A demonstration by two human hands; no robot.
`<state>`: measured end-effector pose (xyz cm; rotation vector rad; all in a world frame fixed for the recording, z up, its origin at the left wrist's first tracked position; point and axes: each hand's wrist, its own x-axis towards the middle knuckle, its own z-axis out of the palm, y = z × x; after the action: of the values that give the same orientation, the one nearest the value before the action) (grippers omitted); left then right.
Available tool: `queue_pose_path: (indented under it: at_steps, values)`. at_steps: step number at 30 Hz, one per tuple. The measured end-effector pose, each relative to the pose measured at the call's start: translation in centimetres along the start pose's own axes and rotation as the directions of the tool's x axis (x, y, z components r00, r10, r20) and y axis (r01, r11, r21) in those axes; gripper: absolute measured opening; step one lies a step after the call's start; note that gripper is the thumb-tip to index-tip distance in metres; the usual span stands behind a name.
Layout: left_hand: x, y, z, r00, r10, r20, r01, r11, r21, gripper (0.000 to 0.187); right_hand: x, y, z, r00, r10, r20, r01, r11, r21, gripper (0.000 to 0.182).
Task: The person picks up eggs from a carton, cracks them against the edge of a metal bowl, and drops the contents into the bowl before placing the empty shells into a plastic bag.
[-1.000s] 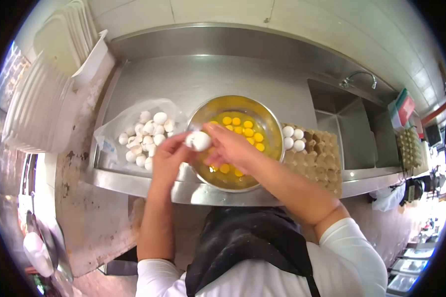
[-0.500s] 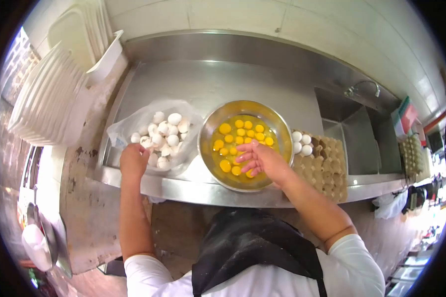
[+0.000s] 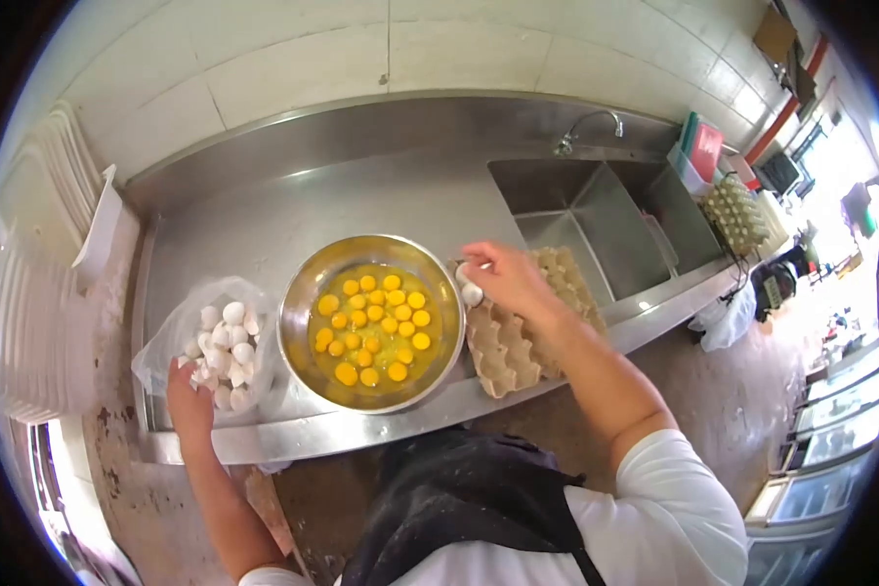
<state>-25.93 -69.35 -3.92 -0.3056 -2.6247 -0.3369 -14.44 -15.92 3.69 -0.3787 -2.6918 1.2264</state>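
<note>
My right hand (image 3: 506, 277) reaches over the cardboard egg tray (image 3: 503, 350), its fingers curled down round a white egg at the near-left corner of the remaining eggs (image 3: 470, 292). Part of that egg is hidden under the fingers. At the left, my left hand (image 3: 191, 400) is at the edge of a clear plastic bag (image 3: 171, 337) full of broken white eggshells (image 3: 227, 344). Its fingers are bent together among the shells, and what they hold is hidden. Between both hands sits a wide steel bowl (image 3: 298, 283) with many yolks (image 3: 369, 322) in egg white.
A steel counter (image 3: 361, 186) carries all this, with a raised front edge. Sink basins (image 3: 581, 225) and a tap (image 3: 566, 145) lie back right. Stacked white trays (image 3: 44, 322) stand at the left. More egg trays (image 3: 735, 215) are beyond the sink.
My right hand has moved from above the bowl to the eggs in the tray. The left hand stays by the shell bag. The view has turned to the right.
</note>
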Motion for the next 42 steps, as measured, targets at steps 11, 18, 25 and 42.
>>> queue_pose_path:
  at_steps: [11,18,25,42]
  values:
    - [3.6,7.5,-3.8,0.906,-0.329,0.266,0.392,0.889,-0.237,0.047,-0.2,7.6,0.6,0.983,0.012,0.184,0.125,0.693,-0.710,0.031]
    - [5.5,11.4,-2.4,0.978,-0.194,0.081,0.209,0.853,-0.479,0.037,-1.3,6.7,-1.0,0.998,0.026,-0.053,-0.045,0.914,-0.404,0.033]
    - [5.7,27.6,-0.4,0.920,0.371,0.126,-0.245,0.795,-0.555,0.030,-4.7,9.6,-2.1,0.805,0.467,0.366,-0.439,0.054,0.897,0.049]
    - [5.2,45.8,11.2,0.404,0.776,0.484,-0.732,0.592,-0.338,0.018,-19.8,7.4,-0.6,0.868,0.338,0.364,-0.309,-0.205,0.929,0.052]
